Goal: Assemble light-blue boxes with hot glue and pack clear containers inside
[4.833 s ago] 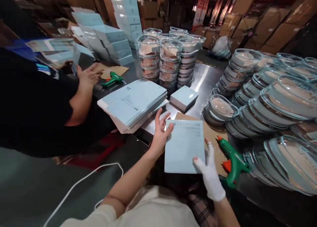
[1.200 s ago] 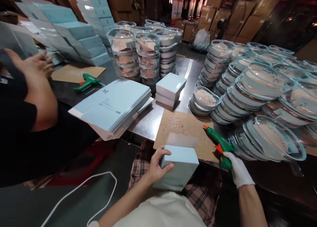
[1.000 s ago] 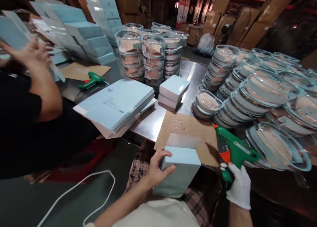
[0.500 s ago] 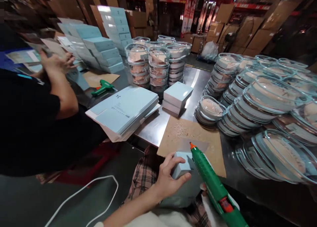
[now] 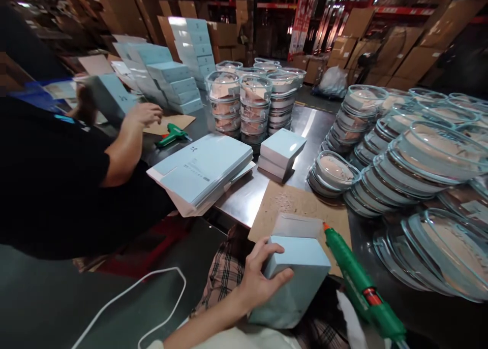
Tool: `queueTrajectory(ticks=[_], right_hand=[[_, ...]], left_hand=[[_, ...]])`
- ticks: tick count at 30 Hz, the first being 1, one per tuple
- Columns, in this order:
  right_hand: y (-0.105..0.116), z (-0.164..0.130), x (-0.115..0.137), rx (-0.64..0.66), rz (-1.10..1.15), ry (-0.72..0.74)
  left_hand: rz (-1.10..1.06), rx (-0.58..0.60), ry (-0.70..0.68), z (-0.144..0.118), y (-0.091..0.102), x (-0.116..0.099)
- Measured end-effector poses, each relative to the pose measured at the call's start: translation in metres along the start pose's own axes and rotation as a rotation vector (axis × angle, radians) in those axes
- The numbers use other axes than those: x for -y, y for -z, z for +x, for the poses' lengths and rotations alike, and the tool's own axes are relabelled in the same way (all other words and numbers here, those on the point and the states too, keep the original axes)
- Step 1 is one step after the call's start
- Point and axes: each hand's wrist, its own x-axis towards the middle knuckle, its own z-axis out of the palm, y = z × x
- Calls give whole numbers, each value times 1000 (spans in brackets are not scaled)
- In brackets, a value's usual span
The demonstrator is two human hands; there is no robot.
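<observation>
Shifted rightward, the green glue gun [image 5: 354, 274] in my gloved right hand [image 5: 348, 318] slants forward-left to the open flap [image 5: 299, 225]; my left hand [image 5: 263, 280] clasps the pale-blue box [image 5: 295, 288].

Pale blue, green and plaid

Pale blue box [image 5: 301, 288] at five o'clock. Green glue gun [image 5: 353, 267], orange-tipped, at four. Pink plaid cloth [image 5: 221, 280], dark-lined, at six. White cable [image 5: 175, 268] between seven and eight. Black top [image 5: 64, 181] at nine.
</observation>
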Motion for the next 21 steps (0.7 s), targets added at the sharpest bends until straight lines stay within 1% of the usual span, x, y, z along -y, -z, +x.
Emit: queueTrajectory(ticks=[2, 3, 4, 5, 7, 8, 10, 11, 13, 14, 15, 16, 17, 18, 19, 20, 21], right_hand=[[-3, 12, 7, -174, 57, -122], [-7, 20, 12, -224, 140, -215], [-10, 30, 18, -227, 249, -312], [-13, 41, 23, -196, 363, -399], [-12, 63, 31, -87, 509, -493], [-7, 73, 33, -50, 491, -501], [10, 86, 36, -45, 311, -468], [20, 89, 38, -65, 185, -458], [35, 86, 46, -156, -43, -421], [37, 81, 54, -202, -84, -379], [35, 76, 62, -209, -73, -324], [28, 69, 72, -165, -36, -263], [18, 64, 82, -77, 34, -214], [7, 59, 90, 39, 134, -190], [-5, 56, 97, 147, 238, -194], [-14, 53, 100, 227, 329, -215], [-22, 51, 100, 273, 402, -228]], left_hand=[[-15, -5, 20, 0, 3, 2], [-20, -9, 25, 0, 4, 3], [-29, -10, 28, 1, 4, 3], [-46, -8, 28, 1, 5, 3], [-102, 5, 31, 1, 5, 3], [-134, 13, 37, 1, 5, 3], [-178, 22, 43, 2, 6, 2], [-186, 26, 46, 2, 6, 2], [-192, 48, 45, 3, 7, 1], [-193, 69, 47, 3, 7, 1], [-196, 98, 50, 3, 6, 2], [-204, 135, 53, 3, 5, 2], [-217, 171, 52, 3, 3, 3], [-235, 205, 48, 2, 1, 5], [-258, 225, 43, 2, -1, 6], [-288, 230, 43, 2, -4, 8], [-325, 222, 52, 1, -6, 10]])
